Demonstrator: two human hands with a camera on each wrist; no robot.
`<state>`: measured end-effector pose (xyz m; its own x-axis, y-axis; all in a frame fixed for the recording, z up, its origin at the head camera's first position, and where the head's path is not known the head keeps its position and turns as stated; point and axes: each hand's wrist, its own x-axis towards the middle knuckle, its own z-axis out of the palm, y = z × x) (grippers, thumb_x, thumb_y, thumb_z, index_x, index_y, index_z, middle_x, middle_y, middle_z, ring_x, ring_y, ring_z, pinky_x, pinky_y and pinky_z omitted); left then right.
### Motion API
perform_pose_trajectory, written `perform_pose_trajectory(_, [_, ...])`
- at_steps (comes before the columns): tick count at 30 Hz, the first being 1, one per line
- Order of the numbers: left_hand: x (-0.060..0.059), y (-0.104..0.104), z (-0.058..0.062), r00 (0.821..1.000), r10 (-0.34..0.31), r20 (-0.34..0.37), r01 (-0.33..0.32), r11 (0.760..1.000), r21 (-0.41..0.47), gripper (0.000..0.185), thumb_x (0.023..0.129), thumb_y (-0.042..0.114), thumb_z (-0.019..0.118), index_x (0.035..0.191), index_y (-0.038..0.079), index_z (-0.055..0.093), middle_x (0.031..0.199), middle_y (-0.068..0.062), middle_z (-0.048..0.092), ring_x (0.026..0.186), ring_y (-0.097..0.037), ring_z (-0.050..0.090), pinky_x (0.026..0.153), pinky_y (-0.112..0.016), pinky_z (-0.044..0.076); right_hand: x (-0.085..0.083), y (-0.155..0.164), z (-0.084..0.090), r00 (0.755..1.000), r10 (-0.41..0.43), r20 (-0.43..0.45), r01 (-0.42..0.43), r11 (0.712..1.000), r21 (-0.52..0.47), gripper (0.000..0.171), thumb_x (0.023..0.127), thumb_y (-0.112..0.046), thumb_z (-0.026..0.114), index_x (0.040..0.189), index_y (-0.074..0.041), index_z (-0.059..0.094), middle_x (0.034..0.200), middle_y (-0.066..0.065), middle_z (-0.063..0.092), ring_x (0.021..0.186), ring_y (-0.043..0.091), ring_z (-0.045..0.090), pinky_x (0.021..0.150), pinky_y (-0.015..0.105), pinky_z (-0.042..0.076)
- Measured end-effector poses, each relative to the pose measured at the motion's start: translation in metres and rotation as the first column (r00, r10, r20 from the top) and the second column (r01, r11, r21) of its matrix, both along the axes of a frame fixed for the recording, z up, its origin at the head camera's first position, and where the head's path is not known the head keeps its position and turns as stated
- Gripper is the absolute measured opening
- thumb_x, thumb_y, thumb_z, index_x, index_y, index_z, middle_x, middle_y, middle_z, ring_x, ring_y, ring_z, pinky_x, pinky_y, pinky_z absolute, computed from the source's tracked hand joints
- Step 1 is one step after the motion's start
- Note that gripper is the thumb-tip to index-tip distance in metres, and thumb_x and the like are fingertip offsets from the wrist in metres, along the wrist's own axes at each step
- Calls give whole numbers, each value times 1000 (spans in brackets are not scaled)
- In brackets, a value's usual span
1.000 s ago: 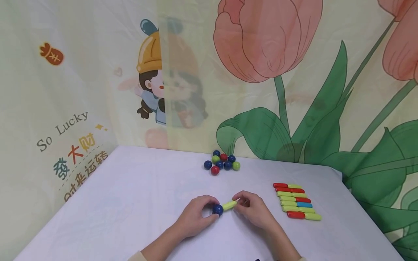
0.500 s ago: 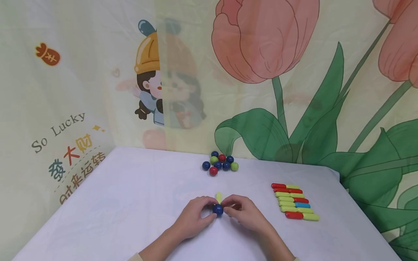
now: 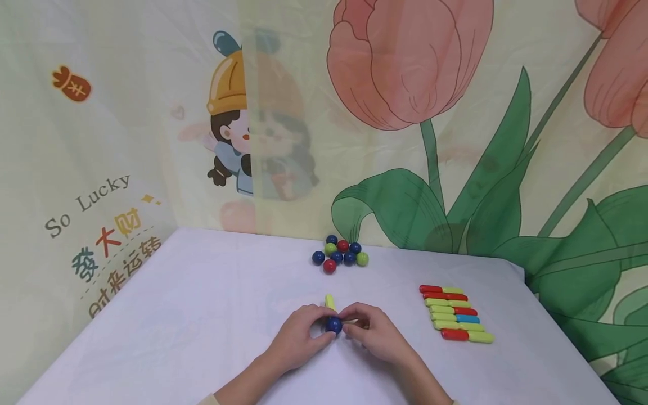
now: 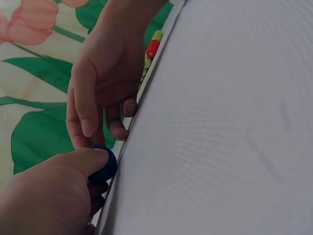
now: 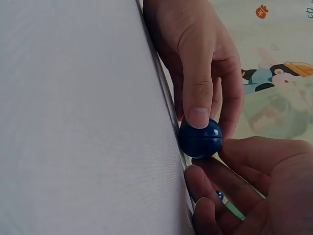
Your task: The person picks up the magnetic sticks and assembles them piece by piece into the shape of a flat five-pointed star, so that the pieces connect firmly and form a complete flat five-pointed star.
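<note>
Left hand (image 3: 298, 337): thumb and fingers pinch the blue ball (image 3: 333, 325). Ball sits right at those fingertips, low over the white table (image 3: 152, 337) – can't call whether it touches the cloth.

Yellow-green rod (image 3: 330, 301): on the ball's far side, long axis pointing away from the person, far tip leaning slightly left. Near end is hidden by fingertips, so can't confirm it's joined to the ball. My read: the rod axis relative to the ball is the relation that counts – rod runs out between the hands, so the right hand comes at it from the side, not along it.

Right hand (image 3: 377, 334): at the ball's right side, fingers bent, tips at or just beside the ball. Can't tell if it pinches anything. Left hand plainly has the ball; for the rod's near end, neither hand is clearly nearer.

Looks: rod slim, plain, one colour. Ball glossy, deep blue, round, thin seam across it in the right wrist view.

Farther right, well apart: row of sticks (image 3: 458, 311), side by side.
</note>
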<state>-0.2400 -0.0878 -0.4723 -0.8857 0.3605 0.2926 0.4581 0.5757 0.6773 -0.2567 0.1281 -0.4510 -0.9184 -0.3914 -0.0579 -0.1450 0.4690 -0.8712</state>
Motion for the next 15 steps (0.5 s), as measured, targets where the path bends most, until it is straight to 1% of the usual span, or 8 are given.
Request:
perform_pose_trajectory(3, [1,0,2,1000,4,10,-4,1000,-3,33,93,28,76,125,22,71,117,8,72,114,-15,65,102,-43,53,2,3,1,1000,2,3,-2,1000,-10,23,98,-20,68,120,-14,71,111,3,72,87,19,64,67,27,54])
perform_pose_trajectory(7, [1,0,4,1000,17,17,-17,1000,-4,33,92,26,76,125,20,72,118,5,72,115,-18,66,103,-46,53,5,8,4,1000,-10,9,10,1000,-18,21,99,-19,67,118,-12,72,106,4,72,85,19,64,69,26,54])
perform_pose_trajectory(10, [1,-1,3,999,32,10,-32,999,-5,33,92,23,77,124,18,72,118,3,73,116,-20,66,103,-47,53,9,14,6,999,-28,15,28,1000,-12,20,99,-20,68,117,-11,72,107,3,72,86,19,65,72,26,56])
perform_pose_trajectory(15, [0,-1,1,999,41,3,-41,999,12,32,92,22,77,123,16,72,118,1,74,115,-21,66,103,-48,53,15,25,9,999,-51,-4,51,999,18,20,98,-21,69,116,-12,72,109,3,72,89,19,64,73,27,57])
